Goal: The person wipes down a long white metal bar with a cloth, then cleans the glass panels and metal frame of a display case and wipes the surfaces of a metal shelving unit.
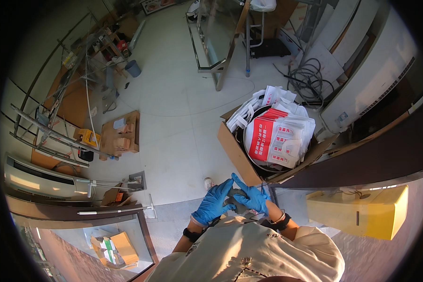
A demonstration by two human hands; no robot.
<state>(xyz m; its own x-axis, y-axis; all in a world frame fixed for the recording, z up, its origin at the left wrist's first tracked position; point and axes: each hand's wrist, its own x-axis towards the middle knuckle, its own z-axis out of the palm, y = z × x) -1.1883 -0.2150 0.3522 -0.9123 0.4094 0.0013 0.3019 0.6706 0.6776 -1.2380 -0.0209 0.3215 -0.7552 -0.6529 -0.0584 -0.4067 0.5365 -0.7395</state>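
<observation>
Both of my hands wear blue gloves and are close together in front of my chest, low in the middle of the view. Between them is a dark grey-green, rounded object (pixel 238 201), partly covered by the fingers; its kind cannot be told. My left hand (pixel 214 202) curves around its left side, fingertips pointing up. My right hand (pixel 251 198) lies over its right side, one finger raised towards the left fingertips. Just beyond the hands stands an open cardboard box (pixel 238 155) filled with white and red printed paper bags (pixel 268 137).
Coiled dark cable (pixel 308 79) lies behind the box. A yellow container (pixel 356 213) stands at right. Glass door panels flank me. A metal frame (pixel 218 67) stands ahead; scaffold poles (pixel 56 134), a flat carton (pixel 121 135) and a blue-grey bucket (pixel 133 68) are at left.
</observation>
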